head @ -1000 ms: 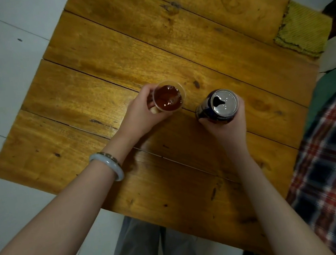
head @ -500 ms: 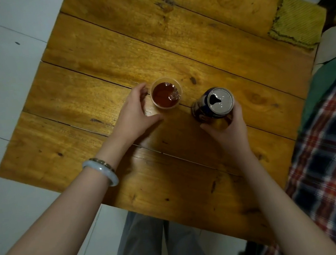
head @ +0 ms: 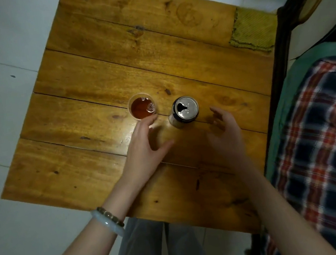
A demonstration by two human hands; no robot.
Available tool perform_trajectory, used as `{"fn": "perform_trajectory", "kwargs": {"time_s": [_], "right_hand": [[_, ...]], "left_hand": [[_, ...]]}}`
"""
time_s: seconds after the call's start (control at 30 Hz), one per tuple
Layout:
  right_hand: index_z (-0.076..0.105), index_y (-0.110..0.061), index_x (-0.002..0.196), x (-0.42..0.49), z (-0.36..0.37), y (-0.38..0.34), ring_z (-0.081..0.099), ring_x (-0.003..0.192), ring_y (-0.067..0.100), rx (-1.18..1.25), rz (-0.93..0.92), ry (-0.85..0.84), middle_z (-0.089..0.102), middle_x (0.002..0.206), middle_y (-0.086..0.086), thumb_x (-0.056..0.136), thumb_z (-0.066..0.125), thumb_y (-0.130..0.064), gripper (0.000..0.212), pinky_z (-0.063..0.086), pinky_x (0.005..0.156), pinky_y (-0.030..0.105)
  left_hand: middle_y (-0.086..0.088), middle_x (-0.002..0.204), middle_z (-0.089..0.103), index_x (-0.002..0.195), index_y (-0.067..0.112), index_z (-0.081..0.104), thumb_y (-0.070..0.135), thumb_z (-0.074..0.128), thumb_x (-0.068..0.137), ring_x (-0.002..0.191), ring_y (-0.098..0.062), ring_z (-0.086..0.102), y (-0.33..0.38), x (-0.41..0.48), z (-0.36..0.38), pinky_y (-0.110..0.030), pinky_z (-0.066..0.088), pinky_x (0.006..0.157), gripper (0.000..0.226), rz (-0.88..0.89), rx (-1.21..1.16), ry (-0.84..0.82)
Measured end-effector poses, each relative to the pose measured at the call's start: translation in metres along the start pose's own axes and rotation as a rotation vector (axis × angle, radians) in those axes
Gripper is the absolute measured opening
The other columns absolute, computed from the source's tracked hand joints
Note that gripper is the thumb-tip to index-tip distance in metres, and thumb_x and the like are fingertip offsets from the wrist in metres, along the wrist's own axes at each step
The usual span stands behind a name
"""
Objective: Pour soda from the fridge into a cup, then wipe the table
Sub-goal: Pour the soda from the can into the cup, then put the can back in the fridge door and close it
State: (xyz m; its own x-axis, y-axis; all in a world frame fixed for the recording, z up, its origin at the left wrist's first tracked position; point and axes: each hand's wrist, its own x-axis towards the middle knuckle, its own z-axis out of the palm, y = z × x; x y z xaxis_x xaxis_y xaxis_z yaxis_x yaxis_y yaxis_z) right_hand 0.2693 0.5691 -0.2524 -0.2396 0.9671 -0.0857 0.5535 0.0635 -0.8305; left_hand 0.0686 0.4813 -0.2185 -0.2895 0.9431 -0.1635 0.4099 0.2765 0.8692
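A small clear cup [head: 142, 109] holding dark brown soda stands near the middle of the wooden table [head: 93, 77]. Just to its right stands an opened dark soda can [head: 184, 111], upright. My left hand [head: 146, 147] hovers below the cup with relaxed fingers, its fingertips close to the cup's near rim, and holds nothing. My right hand [head: 226, 133] is to the right of and below the can, apart from it, fingers loosely spread and empty. A yellow-green cloth [head: 253, 30] lies at the table's far right corner.
A plaid and green fabric [head: 323, 140] lies along the table's right edge. A dark wooden chair back [head: 308, 2] stands at the upper right. White tiled floor [head: 2, 109] surrounds the table on the left. My grey trousers [head: 155, 252] show below the near edge.
My left hand has let go of the cup and my right hand has let go of the can. Both hands have drawn back toward me.
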Motion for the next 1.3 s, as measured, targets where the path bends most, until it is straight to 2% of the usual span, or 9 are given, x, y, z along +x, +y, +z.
{"fn": "perform_trajectory", "kwargs": {"time_s": [0.13, 0.3, 0.47, 0.57, 0.77, 0.9, 0.97, 1.13, 1.3], "right_hand": [[0.052, -0.008, 0.127, 0.007, 0.008, 0.006, 0.053, 0.112, 0.018, 0.056, 0.029, 0.008, 0.052, 0.119, 0.001, 0.077, 0.064, 0.004, 0.053, 0.046, 0.093, 0.019], [0.047, -0.004, 0.133, 0.018, 0.023, 0.006, 0.049, 0.121, 0.013, 0.122, 0.087, -0.099, 0.052, 0.131, 0.005, 0.080, 0.058, 0.009, 0.056, 0.042, 0.098, 0.022], [0.047, -0.002, 0.132, 0.024, 0.029, 0.000, 0.046, 0.114, -0.006, 0.209, 0.088, -0.193, 0.051, 0.124, -0.008, 0.074, 0.043, 0.022, 0.063, 0.039, 0.094, 0.008], [0.045, -0.005, 0.132, 0.023, 0.027, -0.001, 0.044, 0.106, -0.024, 0.242, 0.102, -0.227, 0.047, 0.117, -0.022, 0.069, 0.034, 0.026, 0.071, 0.038, 0.091, 0.004], [0.048, -0.006, 0.133, 0.022, 0.011, -0.013, 0.047, 0.118, -0.001, 0.215, 0.087, -0.252, 0.052, 0.123, -0.009, 0.072, 0.034, 0.024, 0.069, 0.040, 0.100, 0.018], [0.059, -0.005, 0.122, 0.026, -0.012, -0.037, 0.057, 0.113, 0.016, 0.186, 0.041, -0.221, 0.058, 0.116, -0.002, 0.080, 0.041, 0.022, 0.053, 0.045, 0.099, 0.029], [0.059, -0.002, 0.121, 0.028, -0.024, -0.054, 0.058, 0.109, 0.014, 0.225, 0.135, -0.237, 0.059, 0.116, 0.003, 0.084, 0.042, 0.020, 0.047, 0.046, 0.098, 0.027], [0.053, -0.005, 0.121, 0.015, -0.031, -0.114, 0.052, 0.115, 0.020, 0.621, 0.543, -0.305, 0.054, 0.126, 0.013, 0.083, 0.033, 0.017, 0.049, 0.044, 0.098, 0.033], [0.054, 0.003, 0.121, -0.012, -0.022, -0.185, 0.063, 0.101, 0.023, 0.865, 0.751, -0.521, 0.063, 0.113, 0.016, 0.090, 0.048, -0.010, 0.034, 0.052, 0.083, 0.033]], "left_hand": [[0.005, 0.133, 0.047, 0.136, 0.015, 0.043, 0.022, 0.078, 0.075, 0.124, -0.014, 0.047, 0.000, 0.014, 0.044, -0.040, 0.042, 0.103, 0.071, -0.066, -0.082, 0.033], [0.003, 0.138, 0.044, 0.141, 0.014, 0.035, 0.022, 0.082, 0.070, 0.125, -0.001, 0.038, -0.003, 0.034, 0.071, -0.002, 0.029, 0.098, 0.085, -0.142, -0.130, 0.087], [0.004, 0.136, 0.048, 0.137, 0.018, 0.039, 0.021, 0.084, 0.066, 0.127, -0.006, 0.041, -0.013, 0.045, 0.077, -0.018, 0.035, 0.103, 0.084, -0.126, -0.116, 0.089], [0.008, 0.131, 0.052, 0.133, 0.021, 0.042, 0.025, 0.084, 0.067, 0.120, 0.000, 0.045, -0.011, 0.047, 0.075, -0.015, 0.038, 0.098, 0.078, -0.123, -0.120, 0.079], [0.015, 0.119, 0.053, 0.130, 0.019, 0.046, 0.022, 0.084, 0.067, 0.101, 0.026, 0.042, 0.002, 0.041, 0.062, -0.001, 0.036, 0.086, 0.074, -0.119, -0.120, 0.068], [0.014, 0.117, 0.056, 0.127, 0.020, 0.048, 0.023, 0.086, 0.064, 0.106, 0.013, 0.049, 0.024, 0.033, 0.036, -0.014, 0.044, 0.093, 0.073, -0.136, -0.141, 0.027], [0.013, 0.116, 0.058, 0.127, 0.020, 0.048, 0.024, 0.087, 0.063, 0.106, 0.006, 0.052, 0.040, 0.027, 0.016, -0.013, 0.044, 0.092, 0.074, -0.133, -0.126, 0.017], [0.028, 0.110, 0.053, 0.120, 0.028, 0.049, 0.025, 0.087, 0.063, 0.101, 0.018, 0.050, 0.079, -0.006, -0.044, -0.005, 0.040, 0.085, 0.069, -0.130, -0.128, 0.041], [0.026, 0.109, 0.057, 0.117, 0.030, 0.050, 0.023, 0.089, 0.060, 0.104, 0.008, 0.054, 0.118, -0.048, -0.109, -0.009, 0.044, 0.087, 0.069, -0.108, -0.105, 0.138]]}}
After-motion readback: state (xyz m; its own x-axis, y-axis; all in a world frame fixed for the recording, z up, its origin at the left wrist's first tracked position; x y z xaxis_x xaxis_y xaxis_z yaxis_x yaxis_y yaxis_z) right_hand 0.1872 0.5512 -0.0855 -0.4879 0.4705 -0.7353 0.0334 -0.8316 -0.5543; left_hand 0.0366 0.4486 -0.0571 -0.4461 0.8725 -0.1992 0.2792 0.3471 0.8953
